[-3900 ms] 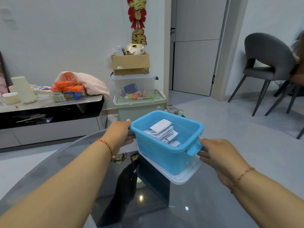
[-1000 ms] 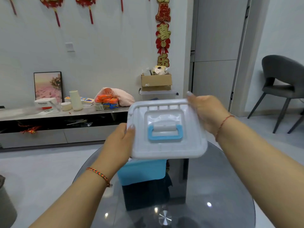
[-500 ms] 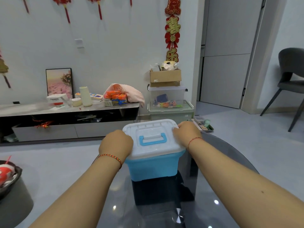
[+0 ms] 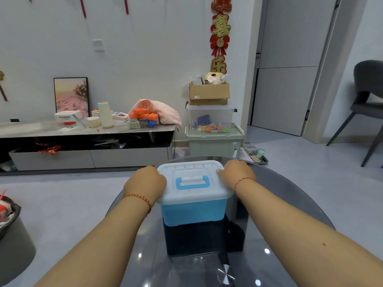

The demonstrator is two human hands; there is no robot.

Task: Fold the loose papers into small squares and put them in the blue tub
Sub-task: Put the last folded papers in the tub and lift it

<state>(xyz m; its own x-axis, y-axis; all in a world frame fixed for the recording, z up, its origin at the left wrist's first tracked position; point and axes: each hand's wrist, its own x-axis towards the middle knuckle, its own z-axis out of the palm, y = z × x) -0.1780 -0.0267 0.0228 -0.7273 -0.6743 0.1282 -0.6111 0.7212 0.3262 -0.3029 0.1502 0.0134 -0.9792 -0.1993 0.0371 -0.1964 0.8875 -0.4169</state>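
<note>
1. I sit at a round dark glass table (image 4: 290,204) that mirrors small ceiling lights.
2. Ahead of me a pale wall (image 4: 145,48) carries red hanging decorations (image 4: 220,36) and a white switch plate (image 4: 97,44).
3. A low TV cabinet (image 4: 87,141) runs along that wall; a framed flower picture (image 4: 71,96) leans at its back edge, and a pink cloth (image 4: 163,112) lies at its right end.
4. Just right of the cabinet a cardboard box (image 4: 209,94) tops a clear bin (image 4: 210,119) on a green bin (image 4: 214,141).
5. A grey door (image 4: 288,65) stands further right, with a grey chair (image 4: 366,100) at the right edge.
6. The floor (image 4: 62,193) is pale grey.
</note>
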